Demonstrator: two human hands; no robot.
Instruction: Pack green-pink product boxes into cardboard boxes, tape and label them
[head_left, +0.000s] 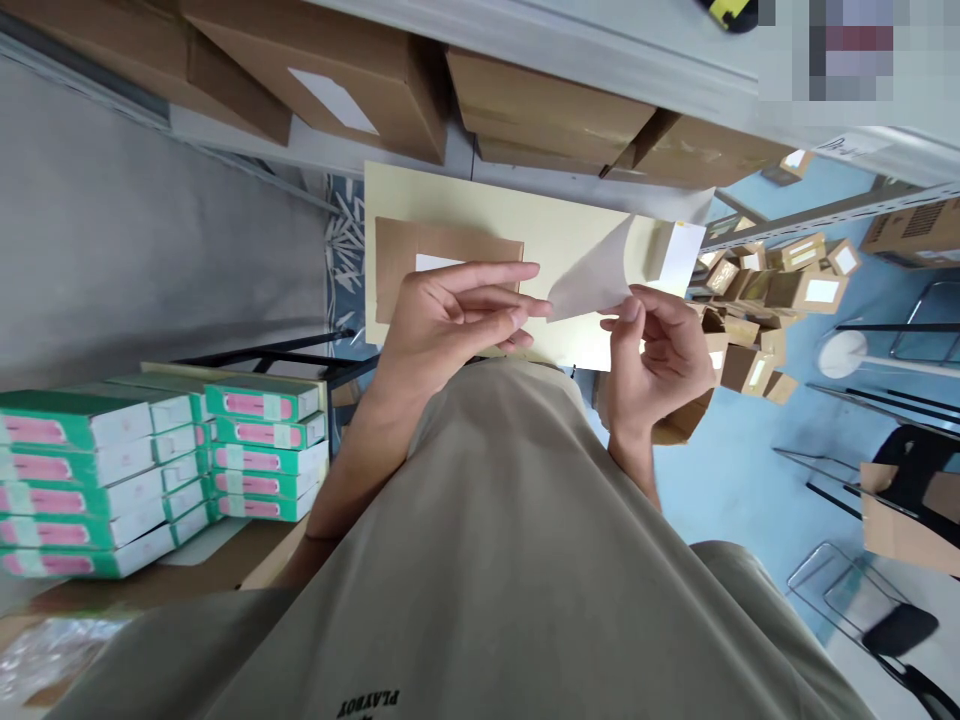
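Right fingers [631, 311]: pinching the sheet [592, 275] above my table [525, 212]
Left fingers [517, 271]: released, extended near the sheet
Brown carton [394, 250]: table's left, contents hidden from me
White box [679, 252]: table's right

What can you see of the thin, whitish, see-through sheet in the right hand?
The thin, whitish, see-through sheet looks like film or thin paper; which, I can't tell. It shows no readable print. It curls, its right edge bowed, narrowing to a point at the top. The right hand pinches it near its lower right corner, between thumb and finger. It hangs in view over the pale yellow tabletop. Its lower left corner is by the left hand's fingertips; contact is unclear.
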